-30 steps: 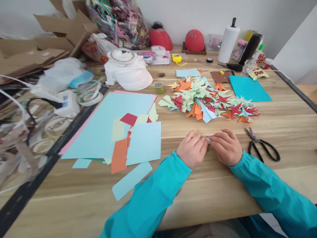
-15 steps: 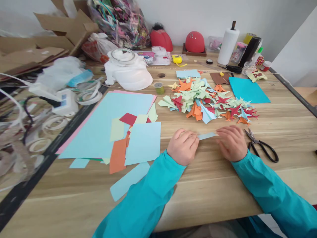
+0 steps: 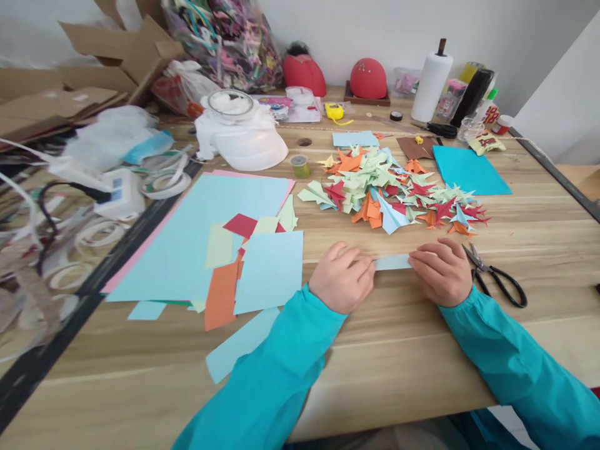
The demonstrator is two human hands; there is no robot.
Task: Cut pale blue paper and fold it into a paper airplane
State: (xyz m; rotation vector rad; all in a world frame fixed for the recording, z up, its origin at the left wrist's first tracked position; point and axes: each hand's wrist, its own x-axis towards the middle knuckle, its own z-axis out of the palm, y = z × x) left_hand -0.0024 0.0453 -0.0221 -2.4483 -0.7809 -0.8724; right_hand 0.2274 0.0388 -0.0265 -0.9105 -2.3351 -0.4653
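Observation:
A narrow strip of light blue paper (image 3: 392,262) stretches between my hands, low over the wooden table. My left hand (image 3: 344,278) pinches its left end, fingers closed and bent. The right end is gripped by my right hand (image 3: 440,272), its fingertips pressed together. Just right of that hand lie black-handled scissors (image 3: 501,281), blades slightly apart. Beyond both hands spreads a heap of small folded paper pieces (image 3: 375,172) in green, orange, red and blue. A light blue paper square (image 3: 269,272) rests left of my left hand.
Large blue sheets (image 3: 187,244) lie at left with an orange piece (image 3: 221,294) and other scraps beside them. A power strip (image 3: 119,194) and cables crowd the far left. At the back stand a white paper roll (image 3: 432,84), a thread spool (image 3: 300,165) and red pincushions (image 3: 369,79).
The strip now lies flatter and shows more of its face. My left hand has shifted slightly left; my right hand has tilted a little. Both still hold the strip.

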